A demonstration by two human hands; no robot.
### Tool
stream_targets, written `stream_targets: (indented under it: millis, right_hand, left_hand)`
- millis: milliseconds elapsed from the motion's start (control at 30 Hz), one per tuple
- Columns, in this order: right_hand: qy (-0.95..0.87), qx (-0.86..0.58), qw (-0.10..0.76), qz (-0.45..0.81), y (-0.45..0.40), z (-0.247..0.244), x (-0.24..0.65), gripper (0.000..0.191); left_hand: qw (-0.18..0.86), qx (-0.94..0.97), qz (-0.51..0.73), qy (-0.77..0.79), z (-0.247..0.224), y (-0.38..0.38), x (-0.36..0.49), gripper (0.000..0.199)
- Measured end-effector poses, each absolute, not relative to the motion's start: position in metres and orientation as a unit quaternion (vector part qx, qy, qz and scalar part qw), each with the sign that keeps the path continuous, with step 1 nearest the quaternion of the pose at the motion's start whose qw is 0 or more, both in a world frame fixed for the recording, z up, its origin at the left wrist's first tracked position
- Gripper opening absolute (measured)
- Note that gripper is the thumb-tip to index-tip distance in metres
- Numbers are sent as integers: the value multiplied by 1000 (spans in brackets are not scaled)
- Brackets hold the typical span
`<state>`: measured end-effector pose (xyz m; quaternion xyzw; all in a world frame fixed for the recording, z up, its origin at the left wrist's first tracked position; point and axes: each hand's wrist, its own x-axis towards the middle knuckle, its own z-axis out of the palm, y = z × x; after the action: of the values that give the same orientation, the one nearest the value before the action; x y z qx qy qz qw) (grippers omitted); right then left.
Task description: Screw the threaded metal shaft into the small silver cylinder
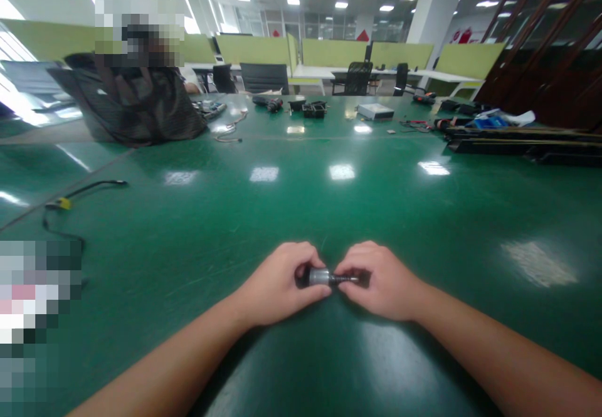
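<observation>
Head view: a metal cylinder point(320, 277) is positioned just above or on the near part of a glossy green table point(291, 216); contact with the surface cannot be confirmed. A dark, narrow shaft point(347, 279) extends from the right end of the cylinder, roughly in line with it.

Left hand point(283, 286): closed around the left end of the cylinder, thumb on the near side, fingers on the far side. Right hand point(383, 282): closed at the shaft, to the right of the cylinder, with thumb and fingertips about the section nearest to it.

Progress, as judged: alignment of cylinder and shaft appears done, and both ends are secured. Whether the two are fully joined, partly engaged or a single piece cannot be determined; the remaining work is therefore not readable. Release by either hand is not yet done.

Surroundings, referenced to the cylinder: a black cable point(98, 184) with a yellow tag point(64, 204) lies well to the left. Far beyond and left stands a dark bag point(145, 106). Far beyond, black parts point(314, 110) and, farther right, a silver box point(375, 111). Far beyond and right, long black bars point(493, 143) lie stacked.
</observation>
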<state>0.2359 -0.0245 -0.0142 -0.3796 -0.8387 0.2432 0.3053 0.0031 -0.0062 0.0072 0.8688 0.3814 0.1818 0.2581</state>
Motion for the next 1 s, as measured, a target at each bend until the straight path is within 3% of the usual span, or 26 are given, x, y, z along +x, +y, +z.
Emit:
stream_targets:
  millis: [1000]
  right_hand:
    - [-851, -385, 268, 238, -18, -12, 251, 9]
  left_hand:
    - [261, 868, 176, 385, 8, -6, 3, 20]
